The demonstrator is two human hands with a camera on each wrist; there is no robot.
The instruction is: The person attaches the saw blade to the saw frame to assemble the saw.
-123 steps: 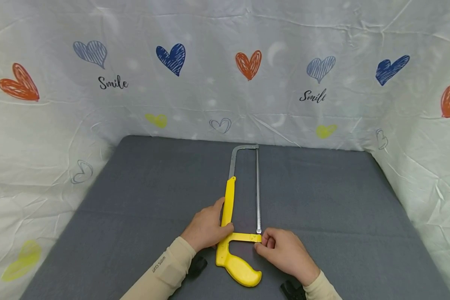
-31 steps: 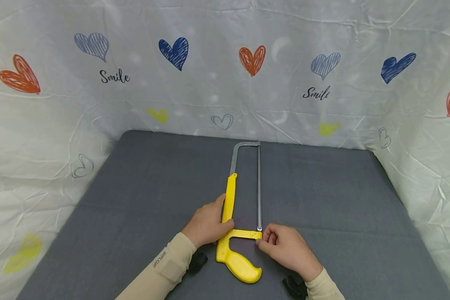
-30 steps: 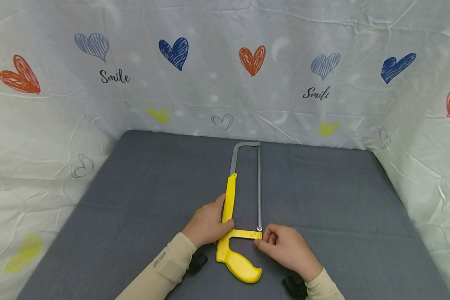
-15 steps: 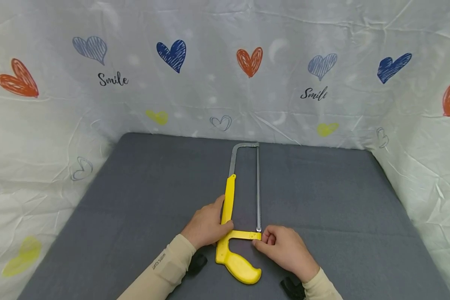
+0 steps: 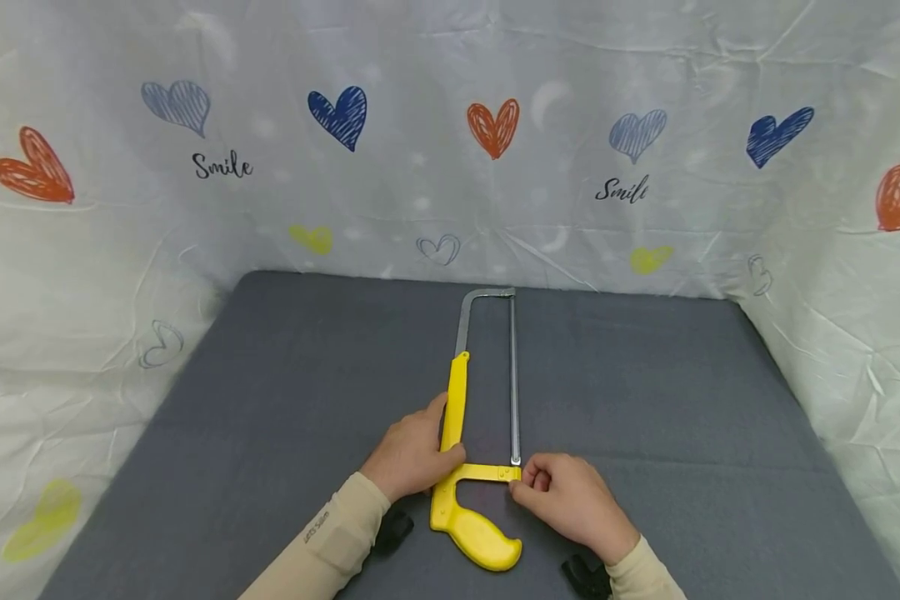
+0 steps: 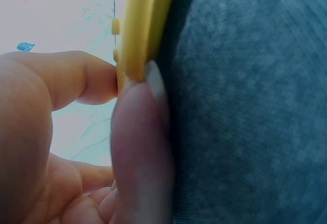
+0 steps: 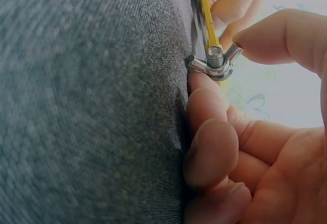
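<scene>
A hacksaw with a yellow handle and silver front frame lies flat on the grey cloth, blade to the right. My left hand grips the yellow frame just above the handle, thumb on one face and fingers on the other in the left wrist view. My right hand is at the end of the yellow crossbar. In the right wrist view, a metal wing nut sits on a threaded stud there. My right thumb touches one wing and a curled finger lies under the nut; the head view hides the nut.
The dark grey cloth-covered table surrounds the saw. A white curtain printed with hearts and "Smile" hangs at the back and sides, close to the saw's far tip. Black wrist devices show beneath both wrists.
My right thumb and fingertips shift slightly at the crossbar end. My left hand and the hacksaw stay in place, while the head view itself tilts a little.
</scene>
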